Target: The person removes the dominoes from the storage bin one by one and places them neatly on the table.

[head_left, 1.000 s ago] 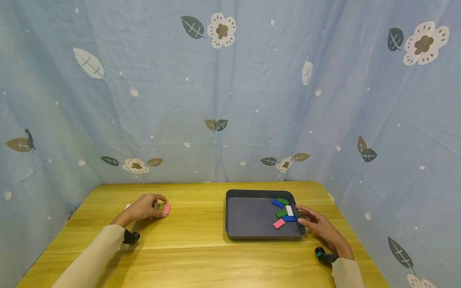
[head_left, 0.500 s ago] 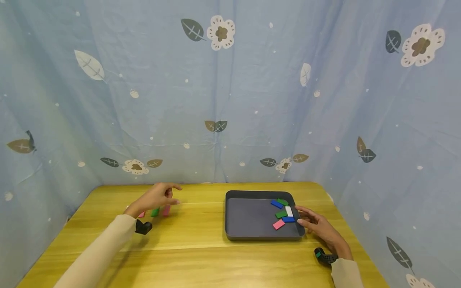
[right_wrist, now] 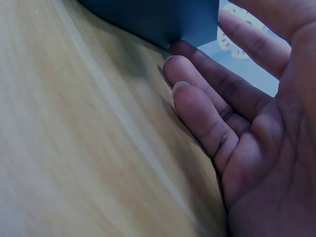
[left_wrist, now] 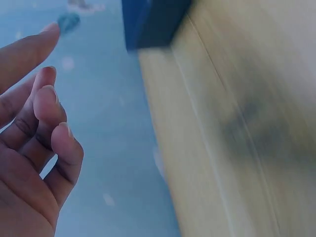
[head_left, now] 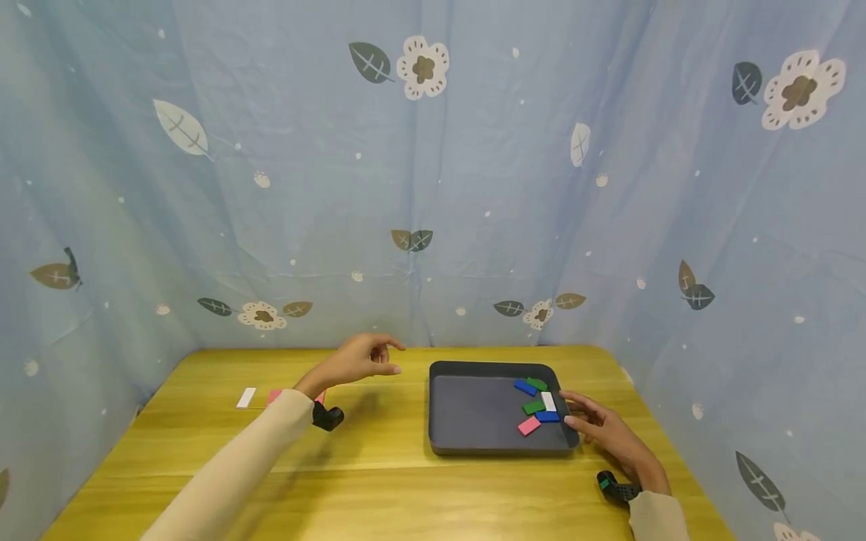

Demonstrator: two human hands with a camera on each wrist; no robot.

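My left hand is in the air over the table, left of the dark grey tray. Its fingers are loosely bent, and the left wrist view shows nothing between them. My right hand holds the tray's right wall, thumb and index finger at the rim, other fingers low along the outside. Inside the tray, toward its right side, lie several small flat domino-like blocks: pink, white, green and blue among them.
On the table's left part lie a white block and a pink block; the left forearm partly covers the row. A blue patterned curtain hangs behind and beside the wooden table.
My left hand has left the row of blocks on the left, rising and travelling right toward the tray, its fingers holding nothing. The right hand and the tray stay in place.
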